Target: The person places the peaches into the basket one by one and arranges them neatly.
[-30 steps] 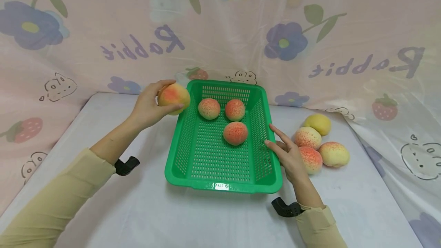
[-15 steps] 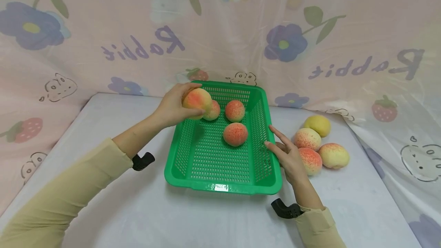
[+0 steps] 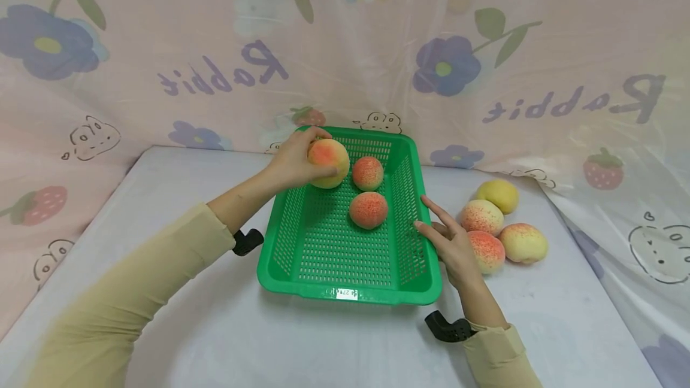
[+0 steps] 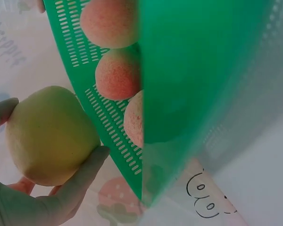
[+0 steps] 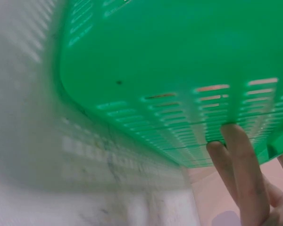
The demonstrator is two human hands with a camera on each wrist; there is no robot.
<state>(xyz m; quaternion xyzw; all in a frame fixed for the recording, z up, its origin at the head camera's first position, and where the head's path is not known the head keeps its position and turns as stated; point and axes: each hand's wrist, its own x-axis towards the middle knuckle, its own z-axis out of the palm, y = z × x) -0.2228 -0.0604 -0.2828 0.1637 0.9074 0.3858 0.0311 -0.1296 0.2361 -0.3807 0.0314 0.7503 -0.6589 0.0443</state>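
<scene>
A yellow peach with a red blush [image 3: 330,160] is held between the thumb and fingers of my left hand [image 3: 291,163], over the back left part of the green basket [image 3: 302,291]. In the left wrist view, the held peach [image 4: 52,136] shows its greenish-yellow side. Two reddish peaches, one at the back [image 3: 368,173] and one nearer [image 3: 369,210], lie in the basket. A third is hidden behind the held peach in the head view, but the left wrist view shows all three. My right hand [image 3: 455,250] grips the basket's right rim, thumb over the edge, fingers against the outer wall [image 5: 245,174].
Right of the basket, several more peaches are bunched on the white table [image 3: 560,310]: a yellow one [image 3: 498,196], a speckled one [image 3: 481,217], a reddish one [image 3: 487,252] and a pale one [image 3: 523,243]. A patterned curtain [image 3: 345,64] hangs behind the table.
My left hand has carried the peach rightward, from the basket's left rim to above its inside, covering one peach in the head view. The right hand and the basket have stayed put.
</scene>
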